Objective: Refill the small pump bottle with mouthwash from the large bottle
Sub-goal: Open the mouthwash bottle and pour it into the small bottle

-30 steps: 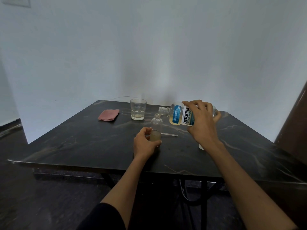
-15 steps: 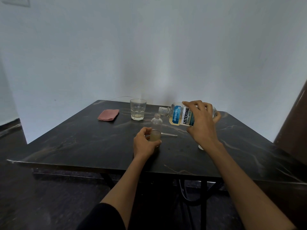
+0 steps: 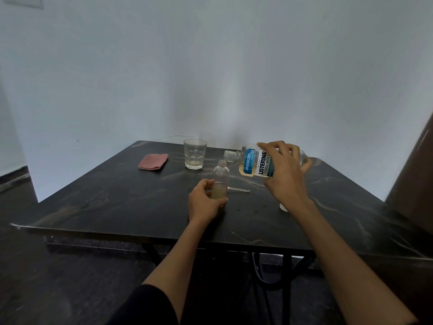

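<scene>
Dark marbled tabletop [image 3: 117, 202] on black metal legs [image 3: 287, 285], set against plain pale walls [image 3: 210, 66], above dark flooring [image 3: 46, 289].

- A clear drinking glass [image 3: 195, 157] stands upright near the far edge of the dark marbled table [image 3: 112, 202], holding a little pale liquid.
- A folded pink cloth [image 3: 153, 161] lies flat at the glass's 9 o'clock, apart from it.

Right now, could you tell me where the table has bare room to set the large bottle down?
The near left of the table is bare, from the pink cloth to the front edge. The far right corner looks free too. It is crowded mid-table: glass, small bottle in the left hand, and the pump tube.
</scene>
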